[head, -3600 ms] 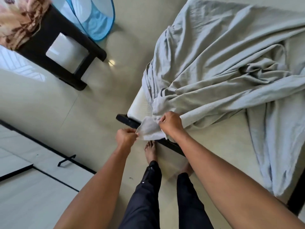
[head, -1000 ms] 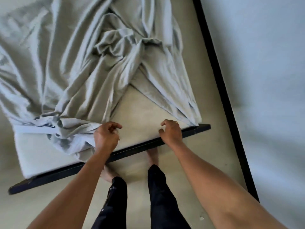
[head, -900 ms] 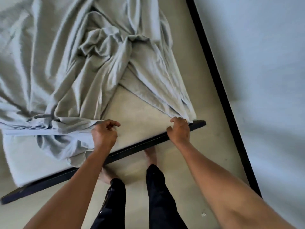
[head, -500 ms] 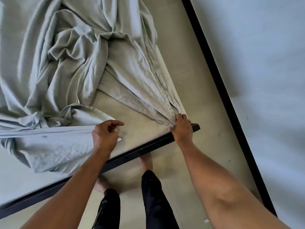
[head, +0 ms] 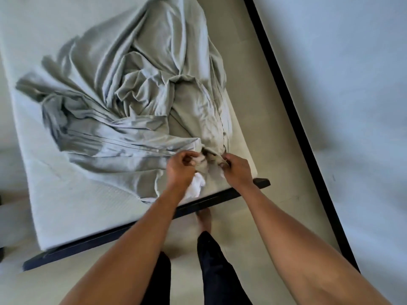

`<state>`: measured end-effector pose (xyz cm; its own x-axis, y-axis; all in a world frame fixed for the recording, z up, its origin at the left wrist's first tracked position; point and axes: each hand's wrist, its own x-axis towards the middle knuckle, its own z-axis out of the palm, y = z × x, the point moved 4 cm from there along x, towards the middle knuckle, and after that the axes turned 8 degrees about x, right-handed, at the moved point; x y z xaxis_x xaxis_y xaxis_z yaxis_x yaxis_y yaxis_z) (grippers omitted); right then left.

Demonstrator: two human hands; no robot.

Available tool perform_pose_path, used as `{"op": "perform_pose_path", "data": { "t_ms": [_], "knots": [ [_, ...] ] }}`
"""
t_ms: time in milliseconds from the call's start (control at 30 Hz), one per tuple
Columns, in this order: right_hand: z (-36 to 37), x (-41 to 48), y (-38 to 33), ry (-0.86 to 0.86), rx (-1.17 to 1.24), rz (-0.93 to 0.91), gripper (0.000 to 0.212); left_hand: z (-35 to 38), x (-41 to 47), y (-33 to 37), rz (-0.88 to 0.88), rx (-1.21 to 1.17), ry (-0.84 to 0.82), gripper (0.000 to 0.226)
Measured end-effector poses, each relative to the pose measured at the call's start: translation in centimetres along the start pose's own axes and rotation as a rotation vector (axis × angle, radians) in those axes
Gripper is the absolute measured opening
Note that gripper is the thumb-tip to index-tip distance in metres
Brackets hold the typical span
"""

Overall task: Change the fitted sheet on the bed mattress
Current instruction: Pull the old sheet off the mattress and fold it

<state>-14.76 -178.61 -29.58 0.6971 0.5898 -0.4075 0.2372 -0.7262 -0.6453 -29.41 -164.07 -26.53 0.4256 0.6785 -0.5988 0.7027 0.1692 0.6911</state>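
Both hands are on the fitted sheet (head: 123,119), at the mattress (head: 66,205) corner nearest the person.

Left hand (head: 179,170): fingers curled tight, gripping a bunched fold of sheet. A lighter, whitish wad of the same fabric hangs out just below the palm, over the mattress edge.

Right hand (head: 237,170): fingers curled in, thumb and fingertips pinching the sheet edge. It sits just right of the left hand, with a short stretch of gathered cloth between the two. I can't tell whether the elastic hem is inside either grip.

The rest of the sheet is grey-green and heavily crumpled. It fans out beyond and to the left of both hands, with pleats running from the left hand's grip toward the far left. Not hooked over this corner; it lies loose on top.

Bare mattress shows left of and below the left hand, and as a narrow strip beyond the right hand.

Dark bed frame (head: 220,198) runs just under both wrists; its end sticks out right of the right hand.

Bare foot (head: 203,219) and dark trouser legs (head: 215,260) are below the forearms, on the pale floor (head: 253,62). Beyond the right hand, a black baseboard strip (head: 286,95) borders the pale wall (head: 341,84).
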Motion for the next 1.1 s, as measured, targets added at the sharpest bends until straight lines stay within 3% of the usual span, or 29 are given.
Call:
{"op": "perform_pose_path", "data": {
  "t_ms": [67, 167, 267, 367, 467, 533, 633, 767, 933, 1100],
  "knots": [
    [0.1, -1.0, -1.8, -0.03, -0.045, -0.049, 0.025, -5.9, 0.7, -2.3, -0.066, 0.057, 0.128, 0.037],
    [1.8, -2.5, -5.1, -0.103, -0.152, -0.128, 0.026, -14.1, 0.0, -7.2, -0.205, 0.138, 0.312, 0.023],
    [4.6, -4.6, -6.2, -0.269, -0.369, -0.129, 0.024, -20.5, -2.7, -13.1, -0.421, 0.147, 0.505, 0.031],
    [7.2, -8.0, -5.5, -0.459, -0.654, 0.03, 0.021, -26.2, -7.3, -19.1, -0.733, 0.126, 0.677, 0.026],
    [7.7, -10.2, -5.0, -0.44, -0.871, 0.176, 0.03, -29.1, -10.9, -24.2, -0.908, 0.149, 0.712, 0.036],
    [8.1, -11.0, -5.3, -0.371, -0.917, 0.207, 0.028, -29.6, -11.4, -27.2, -0.843, 0.133, 0.609, 0.04],
    [9.1, -12.2, -7.1, -0.264, -0.886, 0.176, 0.021, -29.5, -11.4, -27.3, -0.749, 0.095, 0.499, 0.028],
    [10.4, -13.5, -11.1, -0.094, -0.716, -0.033, 0.02, -28.5, -10.7, -21.7, -0.413, -0.053, 0.359, 0.032],
    [8.6, -12.9, -18.4, -0.051, -0.427, -0.147, 0.027, -29.2, -10.0, -13.5, -0.157, -0.062, 0.106, 0.037],
    [2.4, -12.1, -24.6, 0.044, -0.395, -0.206, 0.02, -33.2, -9.7, -8.4, -0.109, -0.073, 0.131, 0.025]
  ]
}}
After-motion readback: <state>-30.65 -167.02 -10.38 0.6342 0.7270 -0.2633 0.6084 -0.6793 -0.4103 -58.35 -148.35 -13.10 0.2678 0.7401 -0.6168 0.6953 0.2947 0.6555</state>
